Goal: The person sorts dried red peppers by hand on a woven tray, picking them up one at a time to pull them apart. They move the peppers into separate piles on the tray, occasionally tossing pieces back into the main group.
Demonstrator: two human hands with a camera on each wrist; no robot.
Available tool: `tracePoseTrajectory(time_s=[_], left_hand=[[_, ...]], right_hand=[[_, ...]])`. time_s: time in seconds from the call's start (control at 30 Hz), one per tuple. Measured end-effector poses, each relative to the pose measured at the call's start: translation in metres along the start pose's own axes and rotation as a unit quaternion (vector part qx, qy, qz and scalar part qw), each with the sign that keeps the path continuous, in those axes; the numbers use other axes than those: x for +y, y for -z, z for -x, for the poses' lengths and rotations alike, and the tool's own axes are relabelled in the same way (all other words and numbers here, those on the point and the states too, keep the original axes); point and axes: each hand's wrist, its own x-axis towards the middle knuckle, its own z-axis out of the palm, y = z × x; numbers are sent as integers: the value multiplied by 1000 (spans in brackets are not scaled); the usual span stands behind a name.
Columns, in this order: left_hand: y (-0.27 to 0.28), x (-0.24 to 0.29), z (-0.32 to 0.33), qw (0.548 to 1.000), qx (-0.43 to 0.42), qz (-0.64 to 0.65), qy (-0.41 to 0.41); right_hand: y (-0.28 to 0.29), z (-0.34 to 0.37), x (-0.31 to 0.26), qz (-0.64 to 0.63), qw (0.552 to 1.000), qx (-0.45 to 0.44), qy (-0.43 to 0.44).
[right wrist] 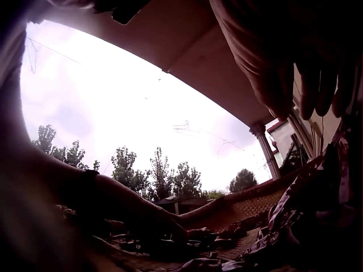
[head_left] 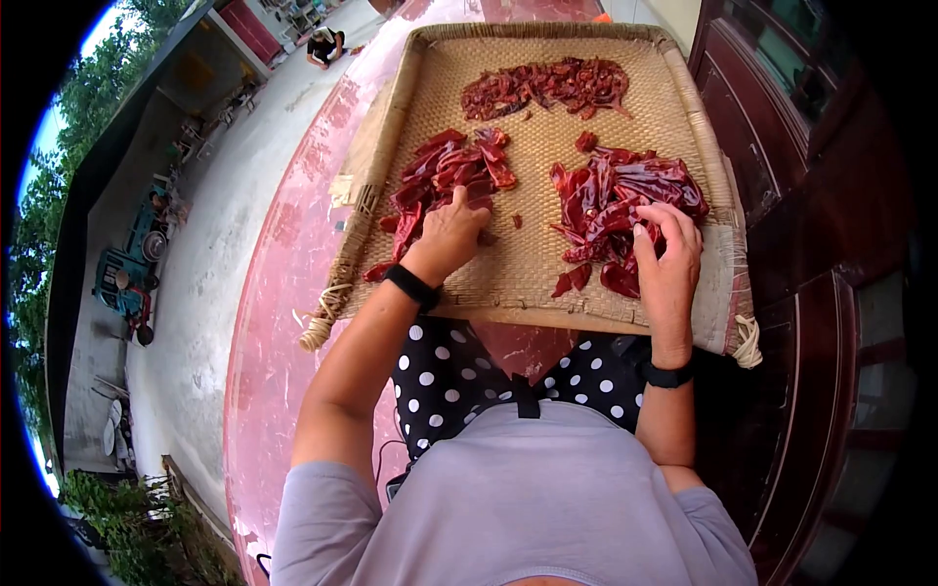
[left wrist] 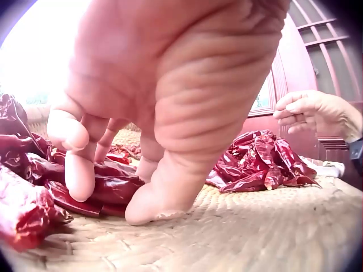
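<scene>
My left hand [head_left: 447, 242] reaches down into the left pile of dried red chilies [head_left: 420, 186]. In the left wrist view its fingers [left wrist: 79, 175] touch the glossy pods, and the thumb [left wrist: 153, 204] rests near the woven surface beside a chili. My right hand [head_left: 672, 269] hovers at the near edge of the right pile of dried chilies [head_left: 625, 186], its fingers loosely bent. Seen from the left wrist, this right hand [left wrist: 317, 110] is raised above its pile with nothing held. Both piles lie on a shallow woven tray [head_left: 532, 195].
A third heap, of smaller chili pieces [head_left: 547, 86], lies at the tray's far side. The tray has a raised rim [head_left: 528, 31]. A dark red door [head_left: 772, 176] stands close on the right. Far left, a person [head_left: 324, 47] crouches in the yard beyond the pink ledge [head_left: 283, 322].
</scene>
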Motion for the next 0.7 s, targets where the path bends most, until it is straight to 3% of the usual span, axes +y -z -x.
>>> tracePoseTrajectory(time_s=[0.17, 0.27, 0.4, 0.43, 0.53, 0.57, 0.7], left_hand=[[8, 6, 4, 999, -18, 32, -8], [10, 14, 9, 995, -25, 91, -17], [9, 9, 9, 973, 1, 220, -68], [16, 14, 15, 970, 23, 240, -10], [29, 10, 17, 977, 69, 203, 10], [28, 5, 16, 976, 101, 193, -17], [32, 10, 20, 977, 111, 176, 56]], right_hand=[[-25, 12, -23, -71, 992, -92, 56], [-36, 20, -34, -74, 974, -206, 50], [-62, 29, -35, -45, 964, -226, 135], [-69, 28, -37, -55, 961, -231, 142], [-95, 30, -38, -45, 963, -195, 182], [-108, 31, -34, -29, 962, -190, 194], [-125, 32, -30, 12, 959, -209, 190]])
